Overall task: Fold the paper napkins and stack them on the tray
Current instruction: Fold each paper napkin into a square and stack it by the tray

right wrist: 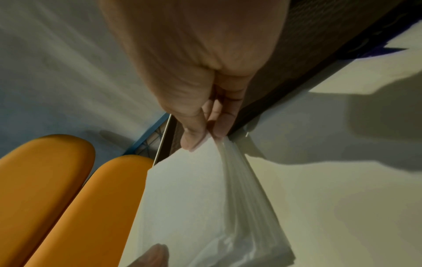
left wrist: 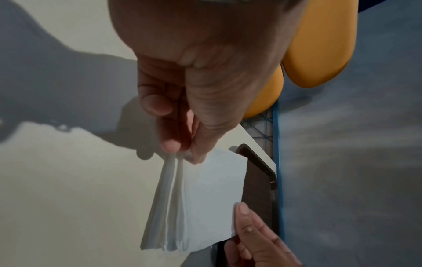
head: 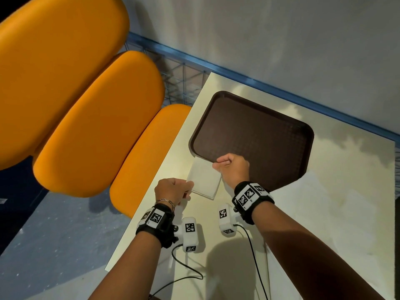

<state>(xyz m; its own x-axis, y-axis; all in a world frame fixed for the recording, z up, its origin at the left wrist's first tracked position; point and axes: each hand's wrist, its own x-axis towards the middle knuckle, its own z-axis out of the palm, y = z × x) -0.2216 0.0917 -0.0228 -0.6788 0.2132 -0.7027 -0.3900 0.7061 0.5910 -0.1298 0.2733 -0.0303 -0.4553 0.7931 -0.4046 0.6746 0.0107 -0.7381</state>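
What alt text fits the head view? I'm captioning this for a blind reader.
Two hands pinch opposite corners of a white napkin stack on a cream table: left hand at the near corner, right hand by the empty brown tray. Orange seat cushions lie to the left.

napkins (head: 203, 180): looking soft matt paper | tray (head: 255, 135): showing textured brown plastic | bench (head: 324, 213): appearing smooth, matt | seats (head: 97, 126): showing smooth orange upholstery

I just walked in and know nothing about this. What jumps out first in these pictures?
Two hands meet over a white napkin stack near the table's left edge: the left hand pinches its near corner, the right hand its far corner. Just beyond lies a dark brown tray, nothing visible on it. Big orange seat cushions fill the left side.
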